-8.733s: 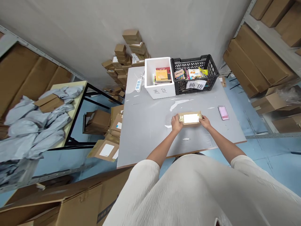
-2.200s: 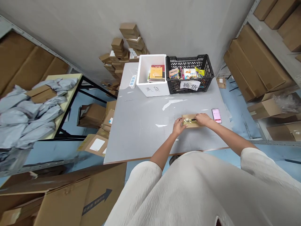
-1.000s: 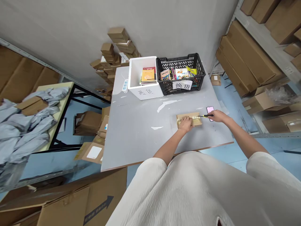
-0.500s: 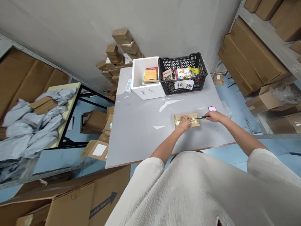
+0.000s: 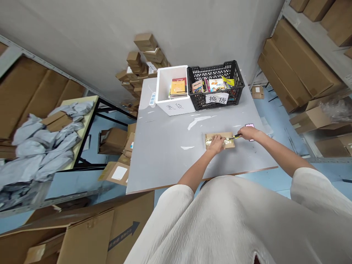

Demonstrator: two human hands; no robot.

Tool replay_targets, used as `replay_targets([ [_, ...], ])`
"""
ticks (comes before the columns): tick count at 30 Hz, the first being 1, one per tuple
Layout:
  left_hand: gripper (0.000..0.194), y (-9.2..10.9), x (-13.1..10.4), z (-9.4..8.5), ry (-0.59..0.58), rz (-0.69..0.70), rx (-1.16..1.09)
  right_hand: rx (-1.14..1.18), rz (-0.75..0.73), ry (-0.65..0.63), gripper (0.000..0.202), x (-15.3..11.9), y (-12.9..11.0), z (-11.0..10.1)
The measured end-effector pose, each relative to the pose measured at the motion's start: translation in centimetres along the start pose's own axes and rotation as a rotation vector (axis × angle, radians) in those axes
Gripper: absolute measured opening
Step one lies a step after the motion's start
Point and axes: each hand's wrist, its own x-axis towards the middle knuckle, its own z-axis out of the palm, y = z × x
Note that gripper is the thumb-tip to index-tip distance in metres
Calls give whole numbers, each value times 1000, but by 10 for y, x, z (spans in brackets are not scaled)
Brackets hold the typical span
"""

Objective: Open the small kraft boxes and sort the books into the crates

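Both bare arms reach forward. The left hand [image 5: 216,143] lies flat, palm down, fingers spread. The right hand [image 5: 248,132] is curled closed, knuckles up.

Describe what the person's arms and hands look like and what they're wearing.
Both arms are bare from above the elbow down. The left hand and right hand wear no gloves; rings or a watch are too small to tell. Loose, short cream-white sleeves of a textured top cover the upper arms.

Head-worn view, steeply down onto grey table [image 5: 170,146]
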Motion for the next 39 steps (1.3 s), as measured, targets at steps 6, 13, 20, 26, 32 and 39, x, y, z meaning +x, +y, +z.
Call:
replay_targets([
  [6, 58, 0, 2, -1, -14, -11, 7, -67, 5, -10, 30, -1, 5, -1],
  [13, 59, -1, 3, 1, -14, -6, -1, -82, -90, 108, 29, 5, -1, 15],
  [20, 59, -2, 4, 4, -10, 14, -3, -26, -82, 108, 28, 4, 7, 21],
  [26, 59, -1, 3, 3, -18, 26, 2, -56, -93, 131, 29, 5, -3, 24],
  [32, 58, -3, 4, 1, -27, 7, 2, 67, -41, 90, 29, -7, 17, 31],
  [39, 56, -4, 3, 1, -19, 11, -40, 496, 48, 8, 39, -22, 23, 56],
])
